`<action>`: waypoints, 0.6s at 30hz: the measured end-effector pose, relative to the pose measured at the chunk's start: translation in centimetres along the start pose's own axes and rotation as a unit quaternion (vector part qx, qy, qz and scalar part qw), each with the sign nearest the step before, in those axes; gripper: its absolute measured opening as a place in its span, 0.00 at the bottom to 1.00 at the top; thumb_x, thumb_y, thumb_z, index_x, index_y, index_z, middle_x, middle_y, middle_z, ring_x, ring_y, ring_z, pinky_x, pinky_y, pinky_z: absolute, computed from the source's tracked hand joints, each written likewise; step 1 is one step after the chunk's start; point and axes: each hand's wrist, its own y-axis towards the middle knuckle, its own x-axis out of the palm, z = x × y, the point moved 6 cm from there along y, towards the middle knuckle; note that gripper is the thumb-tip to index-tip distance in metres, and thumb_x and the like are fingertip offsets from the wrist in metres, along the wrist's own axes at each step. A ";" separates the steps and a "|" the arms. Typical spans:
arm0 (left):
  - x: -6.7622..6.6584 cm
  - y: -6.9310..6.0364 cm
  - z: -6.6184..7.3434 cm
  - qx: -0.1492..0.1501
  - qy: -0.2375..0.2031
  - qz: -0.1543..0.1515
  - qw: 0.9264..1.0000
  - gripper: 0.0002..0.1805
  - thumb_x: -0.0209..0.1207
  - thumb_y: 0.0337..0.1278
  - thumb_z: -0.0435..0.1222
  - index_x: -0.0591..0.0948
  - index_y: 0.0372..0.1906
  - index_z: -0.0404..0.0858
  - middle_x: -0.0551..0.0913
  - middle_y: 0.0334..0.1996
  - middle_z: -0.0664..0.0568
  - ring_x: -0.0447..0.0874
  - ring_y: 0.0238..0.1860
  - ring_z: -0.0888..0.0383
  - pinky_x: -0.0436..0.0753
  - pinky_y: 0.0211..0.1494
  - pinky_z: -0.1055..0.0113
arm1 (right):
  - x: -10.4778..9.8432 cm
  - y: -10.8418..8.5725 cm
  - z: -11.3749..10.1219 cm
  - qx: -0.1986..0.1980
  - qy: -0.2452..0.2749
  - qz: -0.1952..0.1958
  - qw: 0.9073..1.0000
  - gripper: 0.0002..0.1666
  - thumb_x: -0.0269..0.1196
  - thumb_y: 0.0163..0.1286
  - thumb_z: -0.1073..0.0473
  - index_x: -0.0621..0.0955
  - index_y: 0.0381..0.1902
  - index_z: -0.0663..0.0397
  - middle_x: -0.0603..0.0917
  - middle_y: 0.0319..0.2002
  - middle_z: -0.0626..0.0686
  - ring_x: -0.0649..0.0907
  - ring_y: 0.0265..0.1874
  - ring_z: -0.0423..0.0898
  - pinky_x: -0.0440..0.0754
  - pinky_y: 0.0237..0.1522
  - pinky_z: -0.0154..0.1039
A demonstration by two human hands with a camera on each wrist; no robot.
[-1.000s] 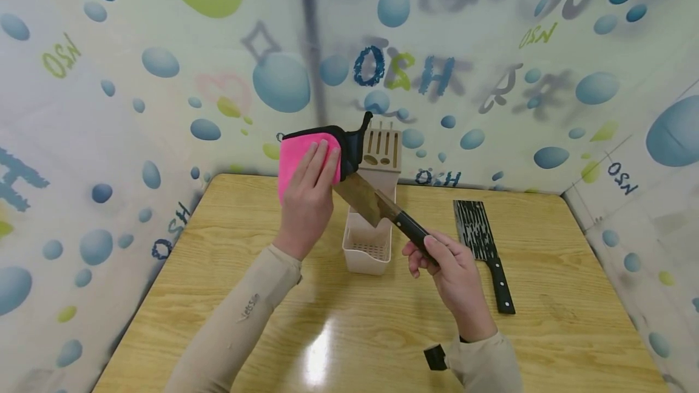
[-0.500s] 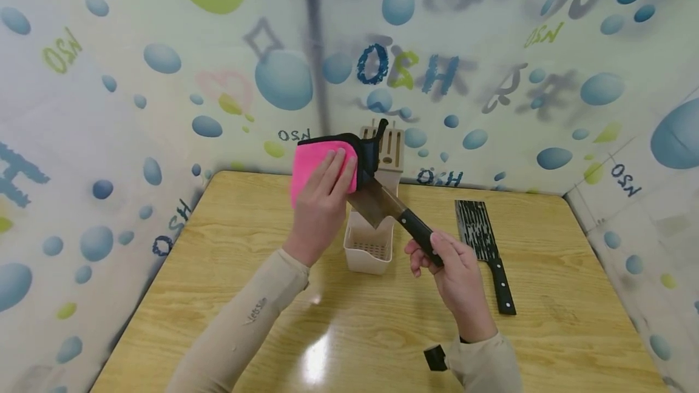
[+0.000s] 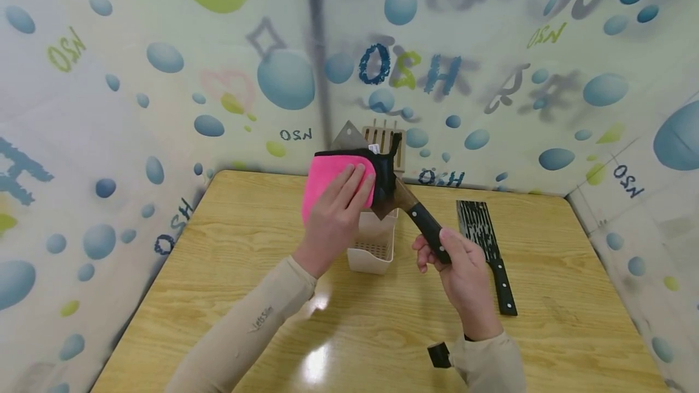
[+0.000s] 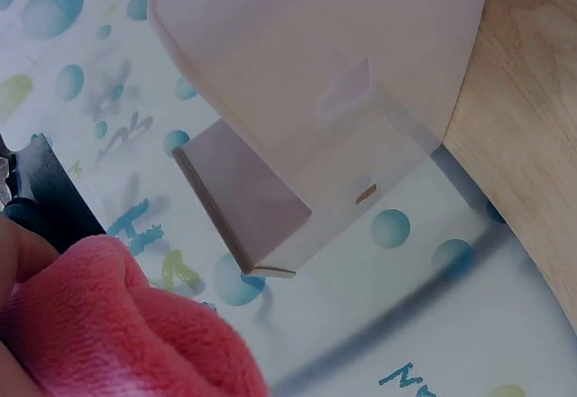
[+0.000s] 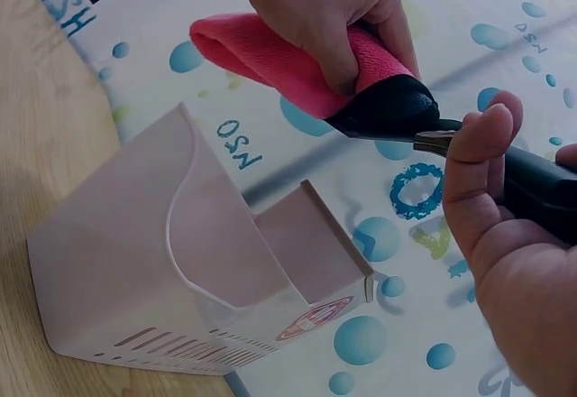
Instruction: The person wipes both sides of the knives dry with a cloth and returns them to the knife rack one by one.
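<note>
My right hand (image 3: 464,275) grips the black riveted handle of a cleaver (image 3: 428,229), held in the air with its blade pointing up and left. A pink cloth with black edging (image 3: 323,178) is folded over the blade, and my left hand (image 3: 333,226) pinches it there, thumb on one side and fingers on the other in the right wrist view. The blade's far corner, with a small hole, shows above the cloth; its heel shows below. The cloth hides the middle of the blade. In the left wrist view, only the cloth's plush side (image 4: 135,325) and part of the hand appear.
Behind the hands stands a pale knife holder (image 3: 370,261) with a perforated bin in front and a slotted top (image 3: 401,156). A second cleaver with a black-and-silver patterned blade (image 3: 480,229) lies on the wooden table (image 3: 240,235) at the right. A printed backdrop surrounds the table.
My left hand has slid the cloth right and down along the blade toward the handle, uncovering the blade's far corner. The right hand keeps its grip, with the cleaver shifted slightly right.
</note>
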 end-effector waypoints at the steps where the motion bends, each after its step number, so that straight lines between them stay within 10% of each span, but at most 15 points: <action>1: 0.0 0.0 0.1 0.001 0.001 -0.004 1.000 0.22 0.52 0.69 0.21 0.81 0.64 0.31 0.82 0.63 0.37 0.80 0.66 0.43 0.75 0.73 0.58 | 0.0 0.0 0.0 0.001 -0.002 0.001 1.000 0.23 0.45 0.87 0.53 0.85 0.48 0.60 0.86 0.35 0.55 0.82 0.27 0.44 0.85 0.29 0.34; 18: -0.5 0.1 -0.5 -0.015 -0.017 -0.016 1.000 0.23 0.57 0.65 0.21 0.80 0.65 0.29 0.80 0.64 0.35 0.78 0.68 0.40 0.73 0.75 0.57 | 0.0 0.0 -0.4 -0.016 -0.003 -0.012 1.000 0.26 0.44 0.87 0.56 0.80 0.47 0.76 0.85 0.34 0.55 0.81 0.26 0.44 0.84 0.28 0.34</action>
